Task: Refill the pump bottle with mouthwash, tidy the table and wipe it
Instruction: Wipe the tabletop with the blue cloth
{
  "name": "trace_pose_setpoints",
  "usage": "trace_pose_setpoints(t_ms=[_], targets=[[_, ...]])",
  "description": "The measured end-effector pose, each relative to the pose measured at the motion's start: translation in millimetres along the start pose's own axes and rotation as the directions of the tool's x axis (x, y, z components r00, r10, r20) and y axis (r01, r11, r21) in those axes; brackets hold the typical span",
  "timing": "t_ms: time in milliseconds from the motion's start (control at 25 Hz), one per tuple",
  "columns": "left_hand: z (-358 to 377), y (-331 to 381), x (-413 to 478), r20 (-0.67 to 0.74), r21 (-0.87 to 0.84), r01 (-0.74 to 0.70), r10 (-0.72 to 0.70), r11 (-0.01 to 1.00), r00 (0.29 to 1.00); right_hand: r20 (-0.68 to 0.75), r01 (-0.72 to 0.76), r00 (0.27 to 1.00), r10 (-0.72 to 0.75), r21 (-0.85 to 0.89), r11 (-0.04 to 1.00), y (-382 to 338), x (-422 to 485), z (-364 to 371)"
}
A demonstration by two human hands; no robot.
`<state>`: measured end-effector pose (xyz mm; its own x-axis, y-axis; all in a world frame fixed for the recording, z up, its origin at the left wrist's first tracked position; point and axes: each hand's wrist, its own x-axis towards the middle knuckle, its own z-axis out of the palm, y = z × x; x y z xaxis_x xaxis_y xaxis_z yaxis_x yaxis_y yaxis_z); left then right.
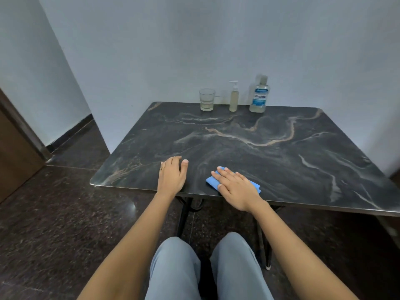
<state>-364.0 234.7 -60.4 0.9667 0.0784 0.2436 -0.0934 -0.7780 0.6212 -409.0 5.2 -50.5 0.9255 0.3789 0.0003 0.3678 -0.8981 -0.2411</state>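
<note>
A slim pump bottle (234, 98) with pale liquid stands at the far edge of the dark marble table (270, 152), between a glass (207, 99) holding a little liquid and a capped mouthwash bottle (258, 95) with a blue label. Near the front edge, my right hand (234, 187) lies flat with straight fingers on a folded blue cloth (211, 180), pressing it to the tabletop. My left hand (172, 174) rests on the table about a hand's width to the left of the cloth, fingers relaxed, holding nothing.
The table stands against a pale wall, with a wall corner at its left. A dark speckled floor surrounds it, and a brown door (15, 156) is at the far left. My knees in grey trousers (207, 271) sit just below the table's front edge.
</note>
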Motion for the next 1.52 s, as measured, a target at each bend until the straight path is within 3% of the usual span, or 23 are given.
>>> trace_pose_setpoints(t_ms=[280, 520, 720, 880, 960, 1040, 1160, 1240, 1400, 1520], targets=[[43.0, 46.2, 4.4, 0.093, 0.016, -0.124, 0.122, 0.992, 0.988, -0.049, -0.323, 0.945, 0.324, 0.015, 0.946, 111.2, -63.5, -29.8], [61.0, 51.8, 22.3, 0.117, 0.056, -0.162, 0.155, 0.985, 0.981, -0.128, -0.581, 0.806, 0.577, 0.007, 0.814, 213.0, -114.2, -59.5], [68.8, 50.9, 35.8, 0.117, 0.058, -0.162, 0.154, 0.985, 0.981, -0.144, -0.740, 0.656, 0.741, 0.072, 0.669, 260.6, -87.8, -75.9], [70.4, 52.5, 31.0, 0.072, 0.057, -0.141, 0.137, 0.988, 0.988, -0.129, -0.780, 0.611, 0.781, 0.072, 0.621, 261.4, -45.0, -78.1], [70.8, 53.9, 30.4, 0.070, 0.079, -0.152, 0.146, 0.985, 0.987, -0.096, -0.748, 0.656, 0.748, 0.047, 0.662, 247.4, -14.9, -77.6], [68.8, 55.6, 30.5, 0.069, 0.056, -0.143, 0.139, 0.988, 0.988, -0.078, -0.655, 0.754, 0.653, -0.007, 0.756, 212.0, 26.4, -69.6], [65.9, 55.8, 30.4, 0.060, -0.069, -0.089, 0.093, 0.994, 0.994, -0.022, -0.445, 0.895, 0.445, -0.037, 0.895, 122.6, 80.9, -44.6], [62.0, 55.4, 30.6, 0.027, -0.189, -0.040, 0.045, 0.981, 0.999, 0.026, -0.301, 0.953, 0.302, -0.039, 0.953, 63.9, 92.6, -26.5], [51.4, 56.5, 24.6, -0.068, -0.375, 0.040, -0.070, 0.926, 0.995, 0.058, -0.082, 0.995, 0.084, -0.046, 0.996, 13.4, 54.9, -11.2], [48.5, 56.0, 25.8, -0.049, -0.358, 0.032, -0.053, 0.933, 0.997, 0.069, 0.020, 0.997, -0.017, -0.033, 0.999, 18.9, 5.2, -13.8]])
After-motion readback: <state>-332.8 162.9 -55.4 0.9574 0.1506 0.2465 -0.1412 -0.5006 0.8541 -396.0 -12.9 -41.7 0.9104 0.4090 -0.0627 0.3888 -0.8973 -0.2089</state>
